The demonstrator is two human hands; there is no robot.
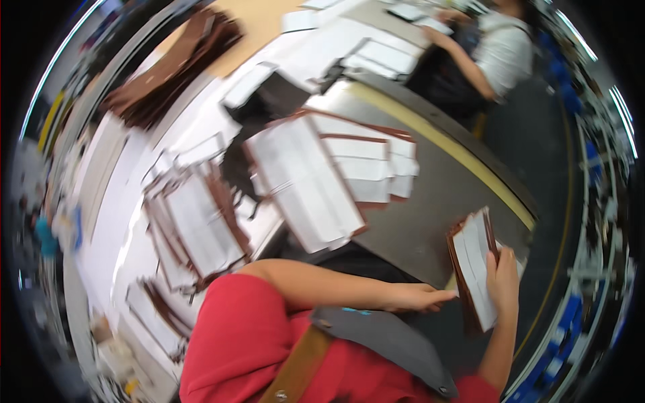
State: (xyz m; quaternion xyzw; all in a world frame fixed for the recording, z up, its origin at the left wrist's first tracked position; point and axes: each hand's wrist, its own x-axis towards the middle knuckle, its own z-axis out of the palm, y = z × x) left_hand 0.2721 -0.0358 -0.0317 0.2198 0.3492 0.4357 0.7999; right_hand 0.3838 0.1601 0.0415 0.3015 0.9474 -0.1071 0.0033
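Grey table (pixel 430 201) edge, R hand (pixel 502 279) w/ stack (pixel 474 269)

The person wears a bright red short-sleeved top; both forearms are bare. A grey flap with a small rivet lies across the chest, joined to a tan-brown strap with a metal stud. No gloves, rings or watch show.

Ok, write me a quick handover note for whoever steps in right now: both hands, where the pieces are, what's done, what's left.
Left hand: fingers extended, touching the lower edge of the small stack of brown-edged white flat pieces; grip unclear.
Right hand: gripping that stack from its right side, above the grey worktable.
Done: larger piles of similar white-and-brown pieces lie spread on the table ahead and to the left.
Left: the held stack is not yet set down.
A person in a white top works at the far end.
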